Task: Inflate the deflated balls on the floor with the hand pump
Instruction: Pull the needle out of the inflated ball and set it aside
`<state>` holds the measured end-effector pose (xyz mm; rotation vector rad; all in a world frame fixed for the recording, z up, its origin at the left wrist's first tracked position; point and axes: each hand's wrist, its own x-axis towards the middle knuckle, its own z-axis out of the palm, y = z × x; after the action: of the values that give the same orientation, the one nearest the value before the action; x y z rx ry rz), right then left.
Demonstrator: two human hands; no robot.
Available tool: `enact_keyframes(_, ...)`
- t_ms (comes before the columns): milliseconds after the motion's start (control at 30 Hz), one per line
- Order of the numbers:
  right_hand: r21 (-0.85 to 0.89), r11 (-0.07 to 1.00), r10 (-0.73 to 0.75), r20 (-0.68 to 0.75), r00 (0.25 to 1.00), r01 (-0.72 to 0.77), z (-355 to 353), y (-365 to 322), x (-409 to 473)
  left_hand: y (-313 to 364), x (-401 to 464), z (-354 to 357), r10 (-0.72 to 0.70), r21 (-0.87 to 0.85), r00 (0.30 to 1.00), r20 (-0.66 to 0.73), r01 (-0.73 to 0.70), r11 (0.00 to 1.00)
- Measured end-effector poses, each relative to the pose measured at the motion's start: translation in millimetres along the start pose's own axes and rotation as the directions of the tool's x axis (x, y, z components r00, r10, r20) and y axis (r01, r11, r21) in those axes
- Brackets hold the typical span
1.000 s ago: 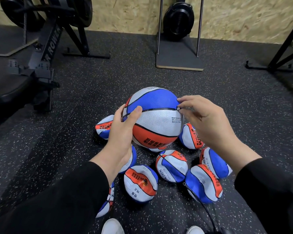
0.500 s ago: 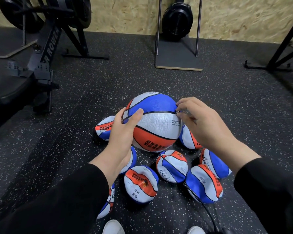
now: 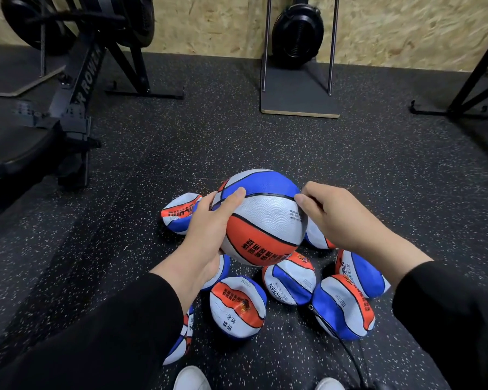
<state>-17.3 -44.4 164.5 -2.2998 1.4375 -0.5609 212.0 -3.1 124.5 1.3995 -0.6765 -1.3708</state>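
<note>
Inflated ball: a round, full rubber ball in red, white and blue panels (image 3: 261, 218), held up above the pile – judged done with pumping, since it is taut where the others sag
Left hand: the left hand (image 3: 209, 229) cups the ball's left side, thumb laid over the top and fingers behind, its grip grasping the ball to keep it from turning
Right hand: the right hand (image 3: 335, 218) is at the ball's right edge, fingertips (image 3: 300, 199) pinched together on the black seam beside the small printed text; the valve likely sits there, so the pinch is probably drawing out the needle, though nothing can be made out between the fingers
Deflated balls: several collapsed balls of the same three colours (image 3: 237, 305) lie bunched on the black speckled rubber floor (image 3: 378, 170) right under the hands, kept near so the next one is within reach
Hose: a thin black hose (image 3: 347, 350) runs from the near edge of the view to a deflated blue, white and red ball (image 3: 344, 308) on the right; the pump itself is not visible
Progress: one ball firm, the rest still flat – early in the task
Risk: the firm ball may roll off once set down among the soft ones
Surroundings: a black rowing machine (image 3: 76, 77) at far left, against a chipboard wall (image 3: 223, 21)
</note>
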Motion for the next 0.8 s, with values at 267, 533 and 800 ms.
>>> enact_keyframes(267,-0.102,0.995,0.015,-0.068,0.998,-0.022,2,-8,-2,1,-2,2,-0.115,0.035,0.992,0.054,0.113,0.993)
enact_keyframes(533,-0.038,0.999,0.022,-0.076,0.997,-0.025,3,-10,-4,2,0,-5,-0.222,0.045,0.973,0.056,0.22,0.974)
enact_keyframes(800,0.057,0.998,-0.013,0.145,0.989,0.005,2,-5,-2,3,4,-19,-0.216,0.053,0.976,0.006,0.215,0.975)
